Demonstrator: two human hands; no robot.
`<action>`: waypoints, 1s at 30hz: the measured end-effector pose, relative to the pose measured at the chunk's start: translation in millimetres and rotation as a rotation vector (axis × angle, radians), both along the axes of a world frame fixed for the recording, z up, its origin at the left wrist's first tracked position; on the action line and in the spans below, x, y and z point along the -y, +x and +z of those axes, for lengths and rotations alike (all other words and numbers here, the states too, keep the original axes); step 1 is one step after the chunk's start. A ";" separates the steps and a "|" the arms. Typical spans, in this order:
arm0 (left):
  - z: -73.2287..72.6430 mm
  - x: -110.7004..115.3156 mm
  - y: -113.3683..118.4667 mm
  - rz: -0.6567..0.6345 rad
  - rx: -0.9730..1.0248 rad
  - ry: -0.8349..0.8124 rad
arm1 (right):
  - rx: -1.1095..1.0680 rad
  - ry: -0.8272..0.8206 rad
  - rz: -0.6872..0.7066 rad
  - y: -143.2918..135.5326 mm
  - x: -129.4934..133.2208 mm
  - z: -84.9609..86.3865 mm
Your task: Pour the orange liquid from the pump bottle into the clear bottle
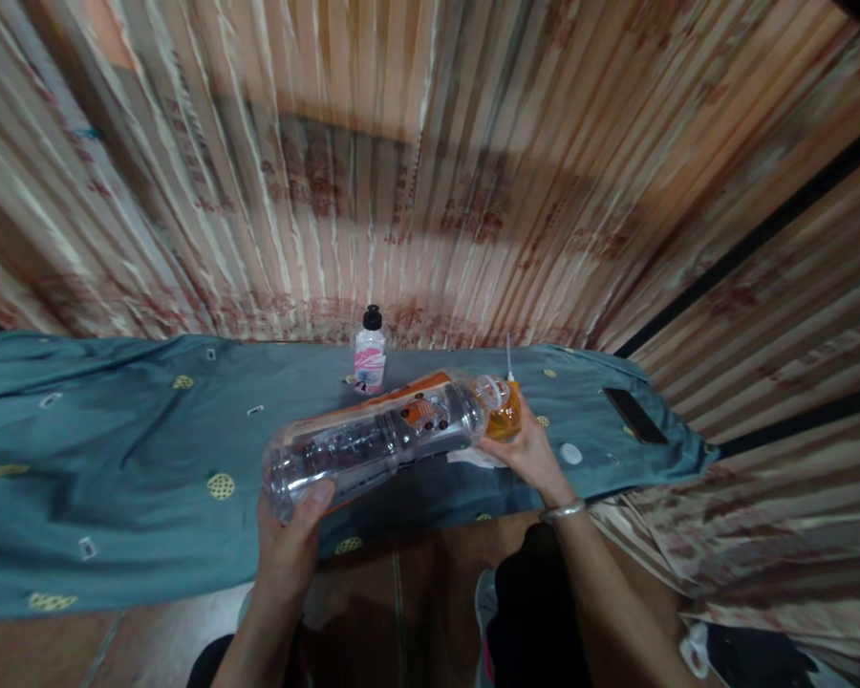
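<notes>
A large clear plastic bottle [373, 440] with an orange label lies tilted across the space between my hands, its mouth end slightly higher on the right. My left hand [293, 530] is closed round its base, thumb on the near side. Closed on a small clear container of orange liquid [505, 416], my right hand [526, 449] holds it at the big bottle's mouth; whether the two touch I cannot tell. A thin pale tube [509, 358] rises just behind the container. A white round cap [571, 453] lies to the right of my right hand.
A small black-capped bottle [370, 354] with a pink label stands at the back of the cloth-covered surface [150, 459]. A dark phone-like slab [634, 416] lies at the right. White paper [477, 460] is under the bottle's neck. Pleated curtains [401, 191] hang behind.
</notes>
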State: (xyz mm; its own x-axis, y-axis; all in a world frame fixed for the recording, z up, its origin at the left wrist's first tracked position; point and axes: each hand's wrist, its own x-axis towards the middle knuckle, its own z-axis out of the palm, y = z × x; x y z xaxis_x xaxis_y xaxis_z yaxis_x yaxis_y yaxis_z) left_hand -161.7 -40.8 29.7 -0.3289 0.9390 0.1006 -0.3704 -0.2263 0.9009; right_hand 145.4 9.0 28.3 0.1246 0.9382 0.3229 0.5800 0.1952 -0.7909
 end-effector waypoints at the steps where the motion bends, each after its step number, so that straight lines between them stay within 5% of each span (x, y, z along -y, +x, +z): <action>1: -2.1 -0.8 -0.3 0.002 0.009 -0.006 | 0.001 0.000 -0.014 -1.4 -0.2 0.3; 5: -4.9 -4.3 0.6 -0.007 0.046 0.006 | -0.028 -0.009 -0.038 -5.8 -1.1 1.7; 13: 13.0 -4.9 4.6 0.016 0.053 0.008 | -0.028 0.040 -0.005 -6.6 -2.6 1.5; 30: -0.3 -2.7 -7.0 0.017 0.038 0.018 | 0.013 -0.017 0.007 5.7 -0.8 -2.4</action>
